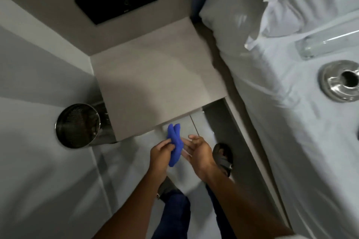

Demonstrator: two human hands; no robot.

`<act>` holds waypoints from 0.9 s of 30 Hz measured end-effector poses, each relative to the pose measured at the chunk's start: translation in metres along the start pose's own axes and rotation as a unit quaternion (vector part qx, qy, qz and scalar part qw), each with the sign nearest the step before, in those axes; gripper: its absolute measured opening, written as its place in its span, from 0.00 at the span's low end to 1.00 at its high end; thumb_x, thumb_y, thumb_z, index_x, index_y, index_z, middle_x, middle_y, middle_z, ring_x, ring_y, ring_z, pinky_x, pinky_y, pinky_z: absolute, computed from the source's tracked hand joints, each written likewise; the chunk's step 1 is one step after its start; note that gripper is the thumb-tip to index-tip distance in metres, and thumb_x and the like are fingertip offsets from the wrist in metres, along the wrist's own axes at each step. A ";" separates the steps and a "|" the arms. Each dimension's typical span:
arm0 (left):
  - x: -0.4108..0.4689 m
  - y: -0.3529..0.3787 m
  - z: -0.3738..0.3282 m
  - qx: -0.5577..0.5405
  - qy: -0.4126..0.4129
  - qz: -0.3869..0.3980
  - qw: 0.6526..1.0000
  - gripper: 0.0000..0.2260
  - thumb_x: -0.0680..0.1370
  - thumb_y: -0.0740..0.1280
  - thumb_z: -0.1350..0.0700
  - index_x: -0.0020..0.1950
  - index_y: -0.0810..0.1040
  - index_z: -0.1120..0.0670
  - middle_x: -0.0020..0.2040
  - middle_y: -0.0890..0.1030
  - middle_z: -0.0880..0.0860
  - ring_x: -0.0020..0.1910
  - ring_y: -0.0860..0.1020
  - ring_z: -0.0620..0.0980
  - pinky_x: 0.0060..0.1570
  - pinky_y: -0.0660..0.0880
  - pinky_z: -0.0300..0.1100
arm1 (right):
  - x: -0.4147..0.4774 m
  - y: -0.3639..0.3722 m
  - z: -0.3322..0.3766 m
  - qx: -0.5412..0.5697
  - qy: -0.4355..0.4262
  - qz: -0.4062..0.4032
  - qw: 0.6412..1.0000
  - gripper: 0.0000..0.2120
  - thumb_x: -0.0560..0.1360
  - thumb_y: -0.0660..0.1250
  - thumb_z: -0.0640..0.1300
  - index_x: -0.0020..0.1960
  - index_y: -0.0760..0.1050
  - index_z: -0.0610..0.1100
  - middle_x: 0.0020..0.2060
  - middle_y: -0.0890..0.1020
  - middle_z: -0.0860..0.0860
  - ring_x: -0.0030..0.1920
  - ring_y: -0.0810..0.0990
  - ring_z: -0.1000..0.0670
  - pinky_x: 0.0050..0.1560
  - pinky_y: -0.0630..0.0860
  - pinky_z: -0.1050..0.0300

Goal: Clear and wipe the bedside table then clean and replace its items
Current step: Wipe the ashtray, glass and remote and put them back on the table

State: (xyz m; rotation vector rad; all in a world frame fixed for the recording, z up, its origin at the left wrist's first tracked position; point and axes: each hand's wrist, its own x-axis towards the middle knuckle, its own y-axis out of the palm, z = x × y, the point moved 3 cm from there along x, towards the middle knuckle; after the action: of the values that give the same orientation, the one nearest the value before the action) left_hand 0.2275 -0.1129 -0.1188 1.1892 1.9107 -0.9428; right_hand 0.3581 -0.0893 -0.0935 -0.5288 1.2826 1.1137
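While your left hand (162, 152) pinches the blue cloth (175, 146) and right hand (198, 151) fingers hang open, the glass bottle (326, 45) could roll off the bed (291, 122).

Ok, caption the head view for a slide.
Bedside table cleared; left hand grips blue cloth, right hand open beside it.

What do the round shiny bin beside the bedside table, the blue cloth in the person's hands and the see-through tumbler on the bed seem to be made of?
The round bin looks like polished perforated metal: mirror-like rim, dotted holes. The blue cloth seems soft, plush fabric, perhaps microfibre, bunching in the left hand. The tumbler appears clear glass, though clear plastic is possible.
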 end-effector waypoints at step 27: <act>-0.139 0.247 -0.184 0.111 0.226 0.252 0.934 0.09 0.75 0.68 0.57 0.54 0.82 0.49 0.50 0.84 0.54 0.49 0.83 0.53 0.50 0.80 0.45 | -0.202 -0.151 0.298 -0.471 -0.483 -0.330 0.660 0.18 0.68 0.72 0.36 0.53 0.69 0.43 0.38 0.79 0.45 0.34 0.74 0.40 0.36 0.66 0.55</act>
State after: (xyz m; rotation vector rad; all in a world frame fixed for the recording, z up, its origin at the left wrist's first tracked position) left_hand 0.4712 0.0631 0.0358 2.0553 1.7057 -0.6469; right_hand 0.6531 0.0250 0.1349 -0.8758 -0.5266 1.0712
